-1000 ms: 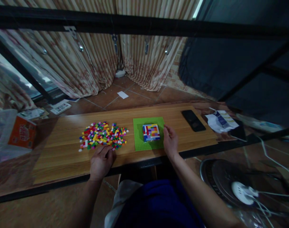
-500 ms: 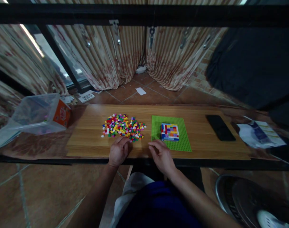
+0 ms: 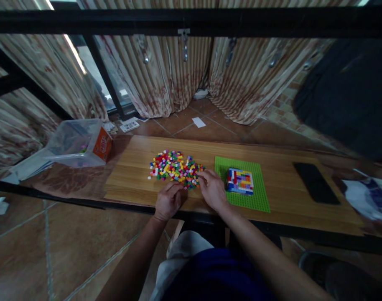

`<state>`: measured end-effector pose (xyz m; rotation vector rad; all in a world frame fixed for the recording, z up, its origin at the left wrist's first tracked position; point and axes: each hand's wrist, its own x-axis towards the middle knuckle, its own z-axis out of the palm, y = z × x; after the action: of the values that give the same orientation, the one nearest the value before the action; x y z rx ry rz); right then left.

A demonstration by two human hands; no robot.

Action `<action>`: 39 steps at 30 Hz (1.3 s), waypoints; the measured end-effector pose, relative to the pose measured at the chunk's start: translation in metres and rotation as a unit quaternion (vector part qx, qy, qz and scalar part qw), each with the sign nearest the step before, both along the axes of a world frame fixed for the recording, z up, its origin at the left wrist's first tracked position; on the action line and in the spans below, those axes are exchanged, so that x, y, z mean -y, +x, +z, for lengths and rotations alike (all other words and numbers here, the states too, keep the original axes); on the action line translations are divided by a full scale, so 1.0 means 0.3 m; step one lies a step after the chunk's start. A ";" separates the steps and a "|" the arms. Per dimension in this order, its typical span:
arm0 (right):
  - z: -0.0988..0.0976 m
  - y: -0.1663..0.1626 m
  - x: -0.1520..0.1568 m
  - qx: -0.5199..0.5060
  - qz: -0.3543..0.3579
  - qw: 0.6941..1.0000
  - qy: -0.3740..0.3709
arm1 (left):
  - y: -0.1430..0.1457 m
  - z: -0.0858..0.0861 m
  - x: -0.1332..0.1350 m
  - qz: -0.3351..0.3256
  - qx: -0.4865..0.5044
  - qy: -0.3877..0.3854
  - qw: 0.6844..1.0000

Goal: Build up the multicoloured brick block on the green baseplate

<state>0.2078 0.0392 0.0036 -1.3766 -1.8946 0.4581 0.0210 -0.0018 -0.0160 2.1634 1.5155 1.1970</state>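
A heap of small, many-coloured toy bricks (image 3: 175, 166) lies spread on the wooden board. At its front edge rests my left hand (image 3: 168, 201), fingers curled together; whatever they may hold is hidden. My right hand (image 3: 212, 190) reaches over the heap's right side, its bent fingertips close together among the bricks, too small to show what is pinched. To the right of that hand lies a green studded baseplate (image 3: 258, 200). On it stands a low block built of coloured bricks (image 3: 240, 181), with blue, white, red, yellow, orange and purple pieces.
The wooden board (image 3: 131, 167) lies across a low table. A black phone-like slab (image 3: 316, 182) is at its right, with a white and blue packet (image 3: 366, 198) beyond. A clear plastic bin (image 3: 75, 142) with an orange label stands at left. Curtains (image 3: 184, 79) hang behind.
My right hand has moved left and forward, from beside the baseplate to the brick heap. My left hand stays at the heap's front edge. The view has turned left.
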 end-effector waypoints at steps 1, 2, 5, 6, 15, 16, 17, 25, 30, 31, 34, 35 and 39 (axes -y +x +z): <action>0.002 -0.005 -0.025 0.010 0.001 1.000 0.004 | 0.001 0.000 0.000 0.000 0.002 0.002 1.000; 0.004 -0.010 -0.050 0.021 0.004 1.000 0.008 | 0.002 -0.001 0.001 0.001 0.003 0.004 1.000; 0.010 -0.028 -0.116 0.055 0.028 0.998 0.022 | 0.005 0.000 0.003 0.000 0.003 0.008 1.000; 0.011 -0.034 -0.134 0.067 0.039 0.997 0.026 | 0.006 0.000 0.004 0.000 0.000 0.008 1.000; -0.007 -0.031 -0.152 0.095 0.103 0.990 0.014 | 0.009 0.003 0.010 0.020 -0.015 -0.012 1.000; -0.009 -0.022 -0.144 0.090 0.104 0.990 0.009 | 0.009 0.003 0.010 0.021 -0.017 -0.010 1.000; -0.011 -0.011 -0.136 0.087 0.106 0.991 0.004 | 0.009 0.003 0.010 0.021 -0.020 -0.008 1.000; 0.021 0.033 -0.101 0.142 0.121 0.981 -0.051 | 0.009 -0.006 0.005 0.025 -0.033 0.004 0.999; 0.033 0.018 -0.114 0.178 0.129 0.974 -0.055 | 0.007 -0.020 -0.003 0.026 -0.038 0.023 0.999; 0.033 0.017 -0.116 0.179 0.128 0.974 -0.057 | 0.007 -0.021 -0.004 0.027 -0.037 0.025 0.999; 0.037 0.018 -0.111 0.160 0.116 0.979 -0.059 | 0.006 -0.020 -0.005 0.029 -0.039 0.026 0.998; 0.038 0.020 -0.106 0.148 0.108 0.981 -0.059 | 0.006 -0.019 -0.004 0.029 -0.040 0.026 0.998; 0.035 0.029 -0.072 0.072 0.055 0.992 -0.085 | 0.004 -0.019 -0.003 0.035 -0.052 0.031 0.998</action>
<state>0.2165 0.0609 0.0142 -1.4531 -2.0986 0.6012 0.0222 -0.0010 -0.0217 2.2613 1.6303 1.1848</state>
